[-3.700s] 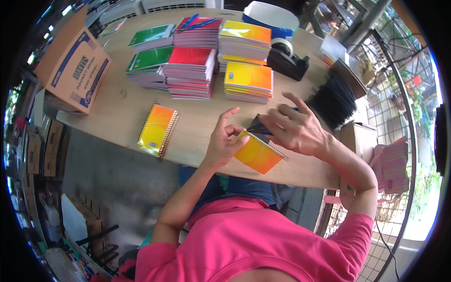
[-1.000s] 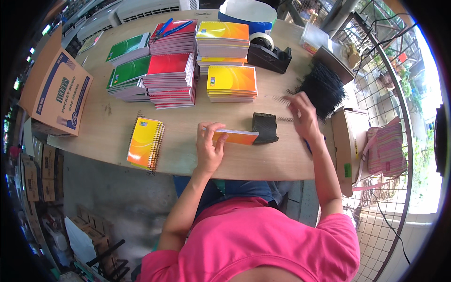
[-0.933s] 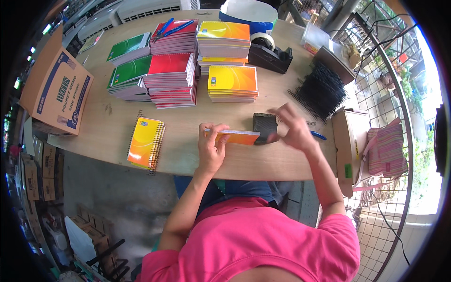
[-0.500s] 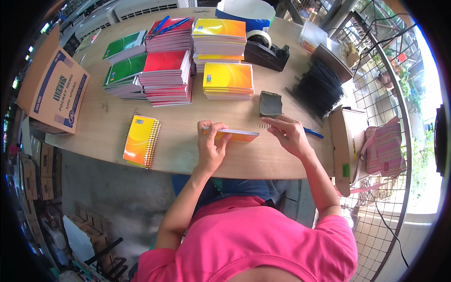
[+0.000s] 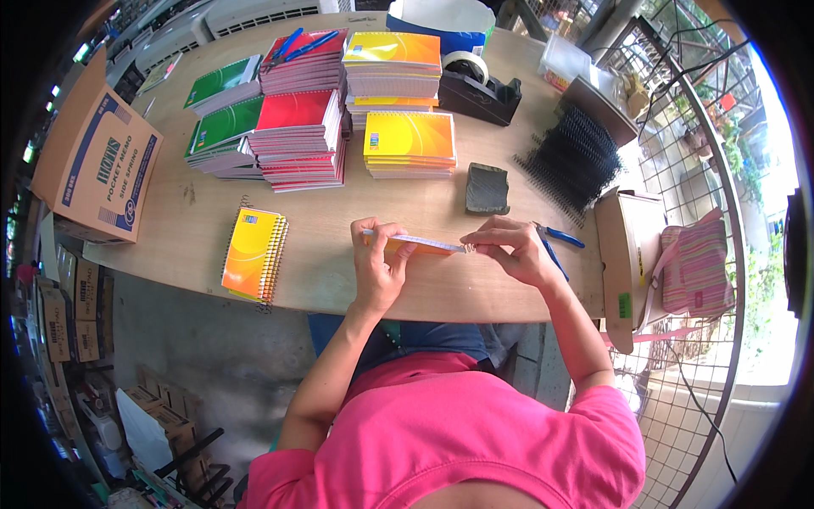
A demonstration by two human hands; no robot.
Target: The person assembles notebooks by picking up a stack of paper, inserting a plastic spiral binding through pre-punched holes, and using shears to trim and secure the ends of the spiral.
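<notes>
My left hand grips the left end of a small notepad with an orange-yellow cover, held on edge above the table. At the notepad's right end my right hand pinches a small wire spiral between thumb and fingers. The spiral touches or nearly touches the page edge; I cannot tell whether it runs through the holes. Just right of this hand lie blue-handled pliers. A dark grey block sits beyond the hands.
Left on the table lies a pile of spiral-bound yellow notepads. Farther back stand stacks of green, red and yellow notepads. A black tape dispenser, many black spirals and a cardboard box are around them.
My right hand has come nearer and slightly left, bringing the spiral from beyond the notepad to its right end. More of the pliers now shows. My left hand stays nearly in place.
</notes>
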